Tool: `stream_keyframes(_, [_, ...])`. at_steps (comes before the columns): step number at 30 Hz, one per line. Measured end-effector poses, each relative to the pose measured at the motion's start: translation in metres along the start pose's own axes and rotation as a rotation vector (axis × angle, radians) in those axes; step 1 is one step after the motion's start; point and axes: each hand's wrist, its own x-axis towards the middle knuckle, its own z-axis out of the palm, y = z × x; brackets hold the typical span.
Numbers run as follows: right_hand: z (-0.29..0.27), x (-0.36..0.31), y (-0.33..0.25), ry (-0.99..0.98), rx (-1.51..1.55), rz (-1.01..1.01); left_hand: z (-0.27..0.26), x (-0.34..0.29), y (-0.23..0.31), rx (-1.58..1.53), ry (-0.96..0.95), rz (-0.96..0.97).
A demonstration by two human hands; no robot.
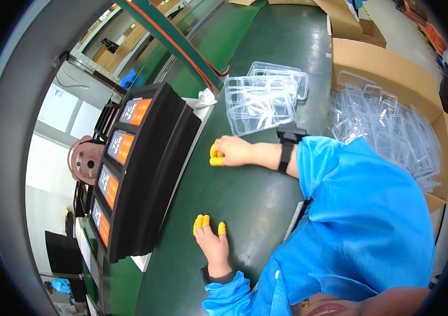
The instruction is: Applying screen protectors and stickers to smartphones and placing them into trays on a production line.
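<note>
My left hand (pixel 213 243) is over the green work surface (pixel 255 200), wearing yellow finger cots, its thumb apart from the stretched fingers. It is open, and nothing shows in it. Farther up in the picture, my right hand (pixel 232 151) also wears yellow finger cots. Its fingers are curled in; whatever they hold, if anything, is hidden. Just beyond that hand lies a loose pile of transparent plastic blister shells (pixel 261 100), apart from the fingers. Facing both hands stands a long black stepped rack (pixel 153 174) with a row of orange and grey display panels on its far side.
An open cardboard box (pixel 447 142) full of similar transparent shells stands beside my right arm. A green post (pixel 168 39) with an orange-red cable rises past the rack. White crumpled material (pixel 205 98) lies near its end. A round brown fan-like object (pixel 86 160) sits behind the rack.
</note>
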Motion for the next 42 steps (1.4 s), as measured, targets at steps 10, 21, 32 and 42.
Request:
stream_keyframes(10, [-0.135,-0.101,0.037,0.540,-0.607,0.290,0.009,0.009,0.019,0.085,0.091,0.087])
stream_keyframes(21, [-0.189,-0.233,0.103,0.045,-0.675,0.660,0.032,0.153,0.156,-0.070,-0.065,0.696])
stream_keyframes(32, [-0.138,-0.297,0.146,0.042,-0.569,0.467,0.040,0.214,0.171,0.278,-0.442,0.468])
stream_keyframes(42, [-0.104,-0.256,0.178,-0.162,-0.685,0.277,-0.011,0.217,0.125,-0.557,-0.403,-0.023])
